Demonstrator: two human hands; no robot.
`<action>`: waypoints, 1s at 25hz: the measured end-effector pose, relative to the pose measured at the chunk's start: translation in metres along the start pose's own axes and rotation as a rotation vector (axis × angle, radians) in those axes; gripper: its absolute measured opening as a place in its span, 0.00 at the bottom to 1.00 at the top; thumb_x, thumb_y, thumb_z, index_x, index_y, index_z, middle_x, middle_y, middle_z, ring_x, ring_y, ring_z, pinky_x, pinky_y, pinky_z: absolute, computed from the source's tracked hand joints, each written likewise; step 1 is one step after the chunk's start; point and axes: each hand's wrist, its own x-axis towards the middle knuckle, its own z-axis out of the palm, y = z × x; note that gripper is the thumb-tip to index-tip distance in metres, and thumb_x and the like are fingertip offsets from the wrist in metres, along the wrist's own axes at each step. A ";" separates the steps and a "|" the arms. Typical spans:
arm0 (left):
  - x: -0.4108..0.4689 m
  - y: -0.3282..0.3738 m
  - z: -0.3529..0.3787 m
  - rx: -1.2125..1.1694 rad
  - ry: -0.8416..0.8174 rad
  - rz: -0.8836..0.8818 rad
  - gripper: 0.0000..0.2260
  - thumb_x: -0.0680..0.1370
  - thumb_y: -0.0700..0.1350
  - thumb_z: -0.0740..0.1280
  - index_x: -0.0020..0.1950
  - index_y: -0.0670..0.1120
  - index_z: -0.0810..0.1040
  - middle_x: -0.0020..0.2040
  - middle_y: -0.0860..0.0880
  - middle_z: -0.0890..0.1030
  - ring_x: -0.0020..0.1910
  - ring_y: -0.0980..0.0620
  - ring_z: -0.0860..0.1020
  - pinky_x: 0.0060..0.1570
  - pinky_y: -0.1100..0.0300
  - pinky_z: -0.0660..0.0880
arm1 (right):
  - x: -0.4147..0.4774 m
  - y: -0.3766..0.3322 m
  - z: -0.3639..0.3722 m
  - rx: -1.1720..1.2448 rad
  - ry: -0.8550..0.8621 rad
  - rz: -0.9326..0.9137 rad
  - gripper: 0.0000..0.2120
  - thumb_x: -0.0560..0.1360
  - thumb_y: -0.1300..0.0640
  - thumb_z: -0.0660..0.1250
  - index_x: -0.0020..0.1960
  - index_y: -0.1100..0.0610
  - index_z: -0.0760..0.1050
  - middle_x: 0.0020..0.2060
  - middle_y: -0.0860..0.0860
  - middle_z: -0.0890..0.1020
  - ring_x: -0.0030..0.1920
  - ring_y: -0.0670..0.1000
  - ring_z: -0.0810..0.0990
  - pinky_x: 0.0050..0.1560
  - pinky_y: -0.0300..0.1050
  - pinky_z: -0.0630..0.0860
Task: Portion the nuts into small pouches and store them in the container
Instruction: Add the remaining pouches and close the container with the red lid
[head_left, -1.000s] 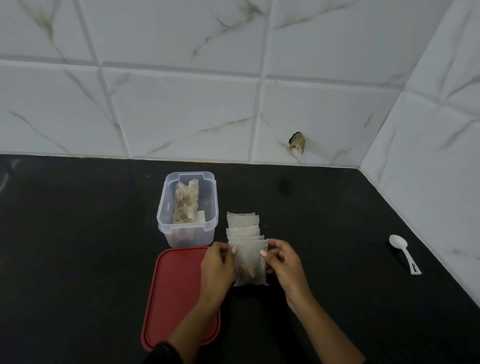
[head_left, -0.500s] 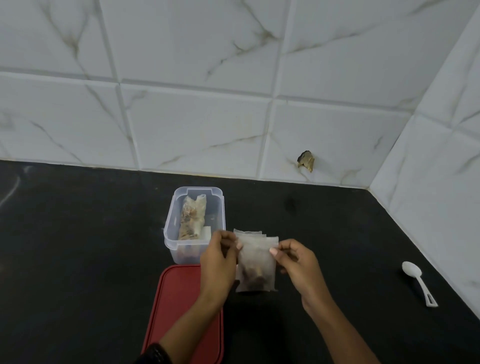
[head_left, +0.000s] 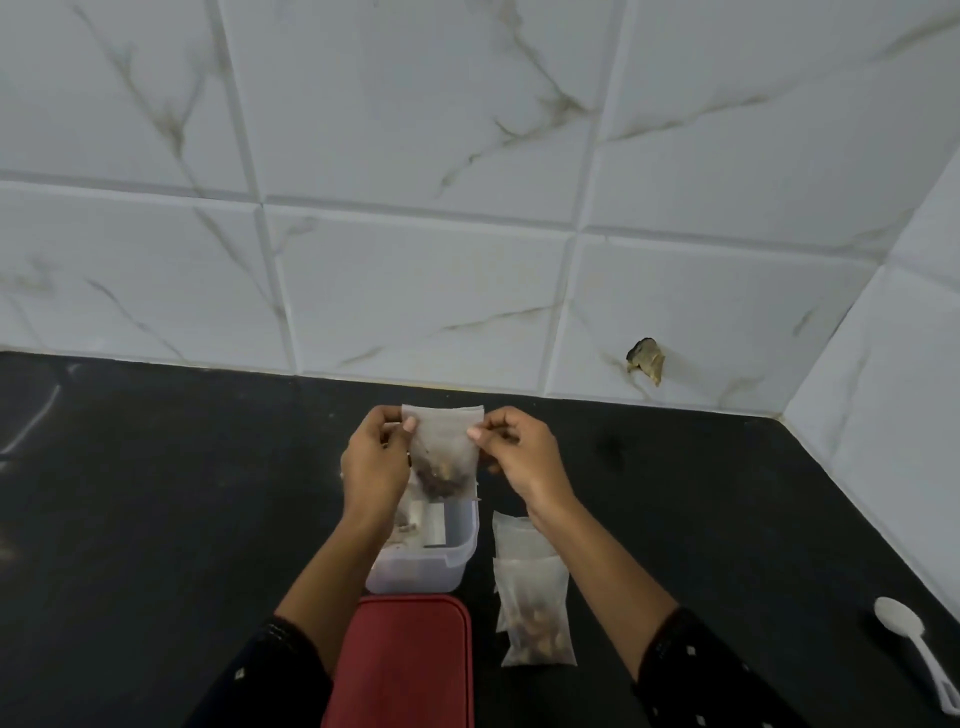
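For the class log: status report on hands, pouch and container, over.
Left hand and right hand pinch the pouch by its top corners. Pouch held over open container, not yet in. Red lid off, nothing across the opening.

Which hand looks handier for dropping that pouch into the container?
Probably the left. The left hand pinches the pouch over the open container, its forearm crossing the rim. The right hand pinches it from outside the rim, nearer the other pouches on the counter.
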 end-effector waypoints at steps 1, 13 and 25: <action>0.008 -0.004 -0.001 0.010 0.025 -0.015 0.08 0.79 0.42 0.62 0.42 0.53 0.75 0.43 0.46 0.80 0.49 0.40 0.80 0.52 0.41 0.78 | 0.009 0.001 0.005 -0.013 -0.029 0.008 0.01 0.74 0.61 0.68 0.44 0.57 0.76 0.37 0.49 0.79 0.36 0.45 0.79 0.37 0.34 0.74; 0.045 -0.056 0.015 0.352 -0.084 -0.150 0.08 0.80 0.43 0.58 0.54 0.40 0.72 0.43 0.45 0.77 0.36 0.54 0.73 0.32 0.62 0.70 | 0.060 0.027 0.024 -0.980 -0.200 -0.077 0.13 0.74 0.50 0.66 0.57 0.52 0.78 0.67 0.50 0.66 0.68 0.53 0.59 0.65 0.49 0.58; 0.041 -0.057 0.018 0.586 -0.308 -0.284 0.32 0.76 0.42 0.66 0.73 0.40 0.50 0.51 0.46 0.73 0.46 0.50 0.75 0.33 0.68 0.74 | 0.059 0.033 0.028 -0.896 -0.223 0.033 0.14 0.75 0.50 0.65 0.59 0.51 0.76 0.63 0.53 0.73 0.67 0.56 0.65 0.66 0.54 0.60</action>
